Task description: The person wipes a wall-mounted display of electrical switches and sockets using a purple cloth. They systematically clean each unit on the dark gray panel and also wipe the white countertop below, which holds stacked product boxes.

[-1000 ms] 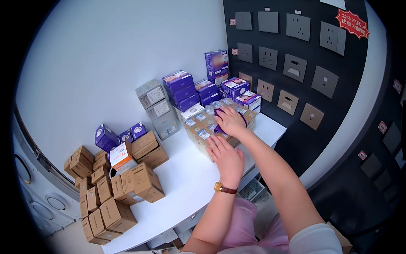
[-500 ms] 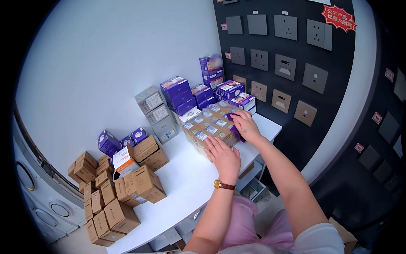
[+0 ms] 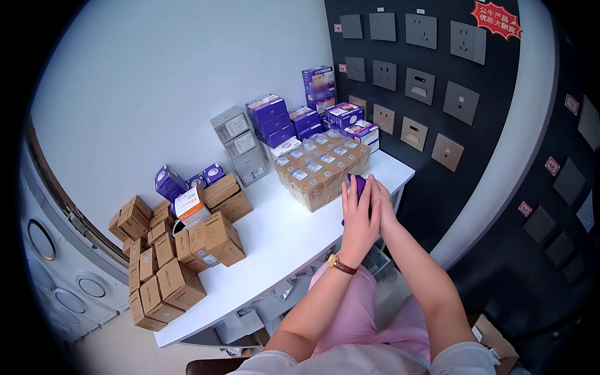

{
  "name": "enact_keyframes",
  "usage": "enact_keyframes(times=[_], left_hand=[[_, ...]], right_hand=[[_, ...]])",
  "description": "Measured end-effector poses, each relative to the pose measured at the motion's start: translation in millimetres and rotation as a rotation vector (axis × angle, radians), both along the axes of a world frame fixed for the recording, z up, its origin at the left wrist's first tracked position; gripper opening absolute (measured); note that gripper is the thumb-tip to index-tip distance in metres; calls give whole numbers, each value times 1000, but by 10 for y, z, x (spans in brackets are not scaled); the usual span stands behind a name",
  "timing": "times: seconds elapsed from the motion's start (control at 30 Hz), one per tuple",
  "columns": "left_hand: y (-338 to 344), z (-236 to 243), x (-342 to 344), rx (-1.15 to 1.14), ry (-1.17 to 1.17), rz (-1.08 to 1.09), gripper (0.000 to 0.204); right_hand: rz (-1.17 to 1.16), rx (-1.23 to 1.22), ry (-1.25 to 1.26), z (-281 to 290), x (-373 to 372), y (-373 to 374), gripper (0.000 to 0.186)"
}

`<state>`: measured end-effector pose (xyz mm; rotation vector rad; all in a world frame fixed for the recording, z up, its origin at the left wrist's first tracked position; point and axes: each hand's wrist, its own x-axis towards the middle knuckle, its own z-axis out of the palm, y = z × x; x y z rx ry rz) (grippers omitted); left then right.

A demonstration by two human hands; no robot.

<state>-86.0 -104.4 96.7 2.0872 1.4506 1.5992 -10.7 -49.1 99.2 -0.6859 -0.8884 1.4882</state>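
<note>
My left hand (image 3: pixel 359 222) and my right hand (image 3: pixel 384 209) are pressed together at the front edge of the white table (image 3: pixel 281 244), with a bunched purple cloth (image 3: pixel 357 182) held between them, partly hidden by my fingers. Just behind them sits a plastic-wrapped block of small brown boxes (image 3: pixel 322 172) with blue and white labels on top, no hand on it.
Stacked purple boxes (image 3: pixel 269 117) and silver boxes (image 3: pixel 232 127) line the wall. Brown cartons (image 3: pixel 175 284) and an orange-white box (image 3: pixel 190 206) occupy the left. A dark display board (image 3: pixel 431 69) with switches and sockets stands at right. Shelving (image 3: pixel 244 328) is under the table.
Both hands have left the wrapped boxes' top and come down toward me, joined around the purple cloth, which earlier lay under my right hand on the boxes.
</note>
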Motion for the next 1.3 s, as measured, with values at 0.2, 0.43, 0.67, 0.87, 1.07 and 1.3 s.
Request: enact_keyframes(times=[0.2, 0.43, 0.67, 0.87, 1.07, 1.3], left_hand=[[-157, 0, -30, 67, -51, -20, 63], [-623, 104, -881, 72, 89, 290, 48], [-1309, -265, -1522, -154, 391, 548, 43], [-1450, -560, -1183, -167, 510, 437, 46], [-675, -505, -605, -105, 660, 136, 61], [-107, -565, -319, -108, 654, 21, 61]], right_hand=[[514, -167, 435, 245, 286, -427, 66], [319, 333, -628, -265, 476, -200, 53], [-213, 701, -1528, -907, 730, -150, 73], [-278, 676, -1481, -981, 583, -233, 80], [-265, 673, -1459, -1031, 617, -177, 80], [-280, 644, -1548, -951, 656, -203, 79]])
